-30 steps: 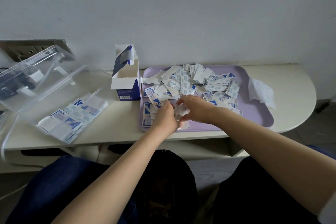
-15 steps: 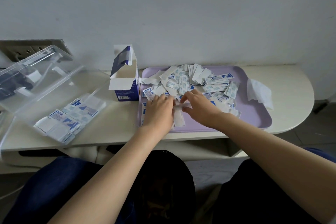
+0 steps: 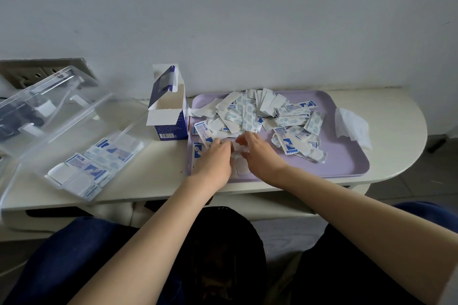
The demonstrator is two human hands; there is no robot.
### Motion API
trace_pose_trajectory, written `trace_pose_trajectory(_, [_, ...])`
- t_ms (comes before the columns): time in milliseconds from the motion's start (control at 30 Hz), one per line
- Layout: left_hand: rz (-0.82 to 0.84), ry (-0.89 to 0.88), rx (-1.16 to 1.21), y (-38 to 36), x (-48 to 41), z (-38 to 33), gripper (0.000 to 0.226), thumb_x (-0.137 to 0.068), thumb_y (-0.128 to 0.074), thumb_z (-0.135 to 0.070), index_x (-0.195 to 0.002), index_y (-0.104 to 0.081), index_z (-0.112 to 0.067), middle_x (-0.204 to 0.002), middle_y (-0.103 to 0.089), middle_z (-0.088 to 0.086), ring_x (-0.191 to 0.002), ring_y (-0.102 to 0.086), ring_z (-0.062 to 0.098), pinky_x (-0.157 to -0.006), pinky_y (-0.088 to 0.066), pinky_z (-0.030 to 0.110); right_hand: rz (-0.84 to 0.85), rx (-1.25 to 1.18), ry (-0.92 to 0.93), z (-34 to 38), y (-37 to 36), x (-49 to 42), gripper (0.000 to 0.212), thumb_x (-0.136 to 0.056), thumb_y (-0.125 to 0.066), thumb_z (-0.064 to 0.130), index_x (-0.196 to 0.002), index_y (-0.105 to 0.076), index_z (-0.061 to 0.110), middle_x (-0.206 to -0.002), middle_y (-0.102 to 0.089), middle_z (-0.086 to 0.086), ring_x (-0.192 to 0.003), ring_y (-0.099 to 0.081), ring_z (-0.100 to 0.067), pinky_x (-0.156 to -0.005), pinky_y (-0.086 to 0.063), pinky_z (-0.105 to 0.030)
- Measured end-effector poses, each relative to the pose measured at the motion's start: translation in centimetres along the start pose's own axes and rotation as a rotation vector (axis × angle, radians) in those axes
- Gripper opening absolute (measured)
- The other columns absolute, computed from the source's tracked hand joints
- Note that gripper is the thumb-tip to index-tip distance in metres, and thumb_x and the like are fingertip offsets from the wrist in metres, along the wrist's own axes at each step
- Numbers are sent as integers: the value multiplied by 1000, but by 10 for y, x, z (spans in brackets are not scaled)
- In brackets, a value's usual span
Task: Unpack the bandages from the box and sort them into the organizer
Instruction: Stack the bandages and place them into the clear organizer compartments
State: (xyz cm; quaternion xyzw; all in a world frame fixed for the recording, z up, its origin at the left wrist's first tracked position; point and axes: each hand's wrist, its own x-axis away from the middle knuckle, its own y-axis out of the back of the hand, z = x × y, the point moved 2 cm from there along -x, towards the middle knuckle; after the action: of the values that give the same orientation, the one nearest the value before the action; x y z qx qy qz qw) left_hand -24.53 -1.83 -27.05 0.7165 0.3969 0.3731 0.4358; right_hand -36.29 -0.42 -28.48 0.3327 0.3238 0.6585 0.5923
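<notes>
The left hand (image 3: 215, 160) and the right hand (image 3: 261, 153) are close together over the near left part of the purple tray (image 3: 342, 156). A small white bunch (image 3: 237, 153) of bandages sits in the gap between them. The right hand pinches this bunch with its thumb and bent fingers. The left hand has bent fingers too and touches the bunch, but the back of the hand hides its grip, so I cannot tell if it holds on. Just past the fingertips of both hands lies the big loose pile of bandages (image 3: 250, 111), spread over the tray. The open box (image 3: 168, 116) stands up past the left hand and a bit to its left, just beside the tray. Well off to the left of that hand is the clear organizer (image 3: 81, 116) with sorted bandages (image 3: 94, 163) lying flat in it. Far to the right of the right hand, a crumpled tissue (image 3: 352, 126) lies on the table (image 3: 396, 111).
</notes>
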Motion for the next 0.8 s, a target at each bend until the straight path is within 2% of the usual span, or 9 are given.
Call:
trace_pose_trajectory(67, [20,26,-6,-2,0,2,34,-95,-44,-5,-128,-41,-8,-124,-40,12,-110,-48,31,-82,-43,38,30,95,47,-3,1,1,34,-89,-46,-9,-121,-51,0,-127,-45,-15,-113,-50,-29,-94,-40,-29])
trace_pose_trajectory(167, [26,32,-81,-3,3,-1,42,-90,-43,4,-131,-35,-5,-126,-37,15,-111,-45,33,-79,-41,37,64,355,150,-3,4,6,41,-83,-47,-12,-121,-52,4,-129,-40,-11,-117,-46,-26,-79,-46,-30])
trace_pose_trajectory(300, [-31,-5,-260,-1,9,-7,47,-88,-44,4,-133,-32,-2,-129,-39,17,-118,-44,31,-91,-40,35,56,589,239,4,10,12,50,-77,-48,-13,-124,-48,6,-135,-36,-9,-120,-41,-24,-76,-45,-31])
trace_pose_trajectory(367, [-51,-30,-299,3,10,-9,43,-88,-43,4,-130,-34,-2,-127,-45,16,-117,-46,31,-92,-40,34,5,565,282,7,11,12,45,-77,-48,-14,-118,-51,3,-130,-42,-12,-113,-45,-28,-75,-45,-34])
trace_pose_trajectory(467, [-37,-25,-236,13,14,-8,35,-88,-39,5,-122,-35,-4,-112,-56,14,-102,-58,32,-77,-44,37,-24,565,294,10,16,12,36,-85,-47,-8,-117,-49,6,-121,-45,-8,-102,-49,-24,-68,-46,-33])
trace_pose_trajectory(600, [41,-22,-89,21,19,-1,27,-90,-36,5,-113,-35,-8,-100,-56,14,-85,-55,31,-64,-39,37,-21,508,230,14,24,12,34,-90,-43,-6,-119,-44,11,-113,-45,-4,-71,-44,-22,-52,-34,-32])
trace_pose_trajectory(667, [49,-52,-63,23,20,5,23,-92,-37,2,-111,-36,-10,-101,-56,13,-86,-56,31,-63,-40,37,0,469,225,16,24,13,36,-91,-41,-6,-121,-41,14,-114,-46,-3,-67,-40,-20,-53,-32,-34])
trace_pose_trajectory(733, [49,-83,-27,25,22,11,27,-92,-37,0,-116,-39,-14,-105,-56,12,-91,-56,32,-69,-44,40,30,383,228,16,22,15,37,-93,-41,-3,-123,-41,17,-114,-54,-2,-69,-49,-21,-56,-39,-34])
trace_pose_trajectory(800, [39,-108,36,30,26,16,37,-92,-35,0,-123,-43,-18,-107,-55,12,-94,-54,32,-74,-45,41,50,248,201,17,22,15,32,-96,-42,6,-123,-47,22,-96,-63,6,-64,-55,-15,-61,-43,-29])
